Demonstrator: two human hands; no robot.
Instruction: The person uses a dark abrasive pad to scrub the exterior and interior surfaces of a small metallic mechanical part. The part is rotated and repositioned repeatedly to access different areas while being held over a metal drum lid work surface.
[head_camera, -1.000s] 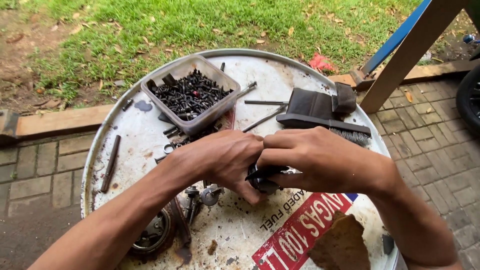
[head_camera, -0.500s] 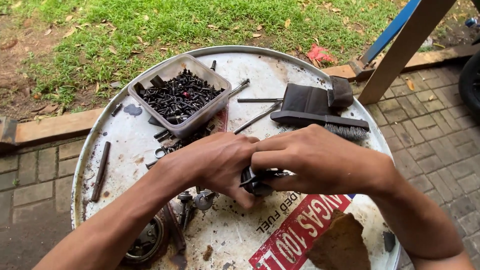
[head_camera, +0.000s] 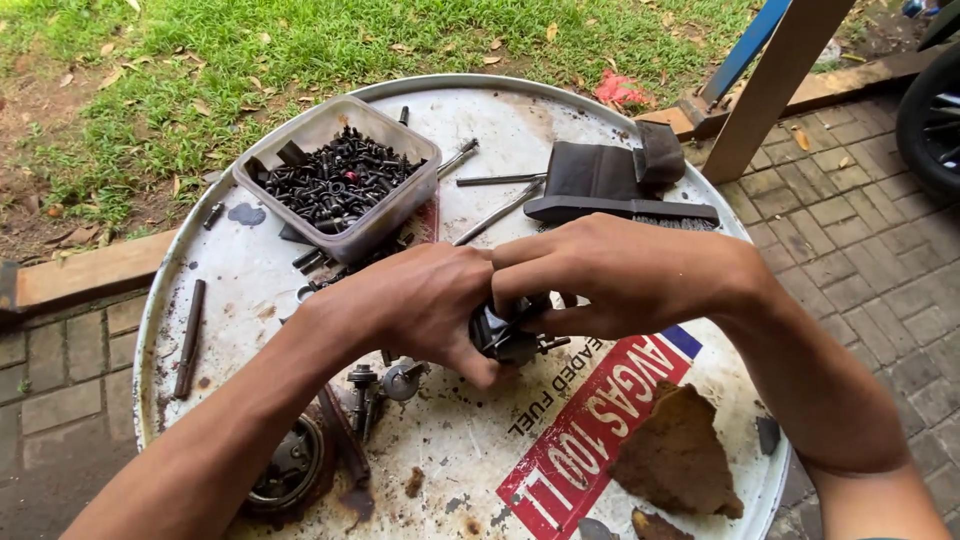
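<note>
1. Black metal part (head_camera: 508, 335), small and greasy-looking, sits between your two hands just above the drum top (head_camera: 500, 120), a little toward 6 o'clock from its centre.
2. Your left hand (head_camera: 425, 305) is clenched around the part's left side, thumb tucked underneath; your right hand (head_camera: 620, 275) pinches the top and right side with fingers curled over it. Both hands grasp the same piece.
3. Judge it as stiff and dense for its size: it looks like cast or machined metal with a short pin sticking out toward 3 o'clock. It will not bend, but an oily surface could slide in your grip.
4. Take hold on the broad body, not on the thin pin, which gives little purchase.
5. At 11 o'clock stands a plastic tub (head_camera: 400, 205) full of dark screws; at 1 o'clock lies a wire brush (head_camera: 620, 208).
6. Toward 7 o'clock, near your left forearm, lie small valve-like fittings (head_camera: 385, 385) and a round rusty part (head_camera: 290, 465).
</note>
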